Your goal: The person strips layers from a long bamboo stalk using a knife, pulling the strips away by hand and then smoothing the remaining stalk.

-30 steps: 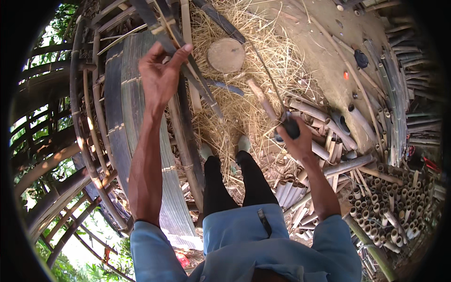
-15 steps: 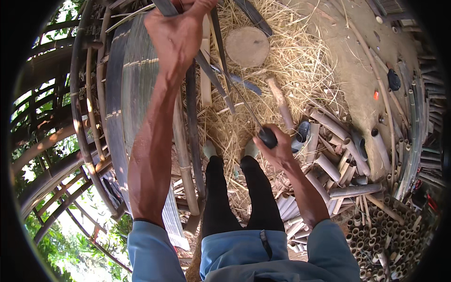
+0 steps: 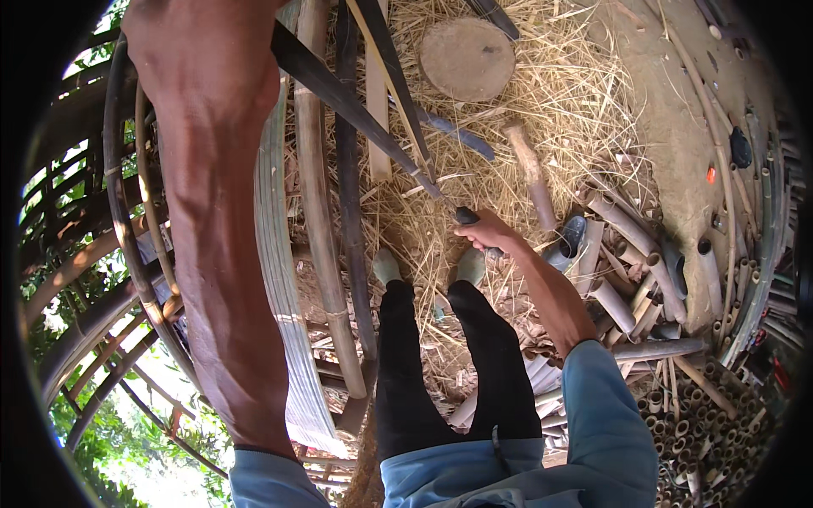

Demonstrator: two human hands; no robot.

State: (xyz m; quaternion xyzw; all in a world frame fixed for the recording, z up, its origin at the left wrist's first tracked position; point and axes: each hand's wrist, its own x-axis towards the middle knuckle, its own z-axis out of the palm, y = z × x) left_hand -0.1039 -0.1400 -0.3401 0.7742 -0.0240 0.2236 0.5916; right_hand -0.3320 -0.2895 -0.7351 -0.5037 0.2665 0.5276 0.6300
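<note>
At the upper left, my left hand is raised close to the camera, its fingers hidden or past the upper edge. From behind it, a dark split bamboo strip slants down to the right; the hand appears closed on it. Another strip with a pale edge meets it near the lower tip. Just below that tip, my right hand is closed round the black handle of a knife. The blade is mostly hidden or too foreshortened to make out.
A round wooden block sits on straw ahead, with a short wooden club to its lower right. Bamboo poles stand at my left. Cut bamboo tubes and a dark shoe lie at my right.
My left hand has come nearer the camera and moved left with the strip. My right hand has turned the knife, whose long blade showed before, and sits just below the strip tips.
</note>
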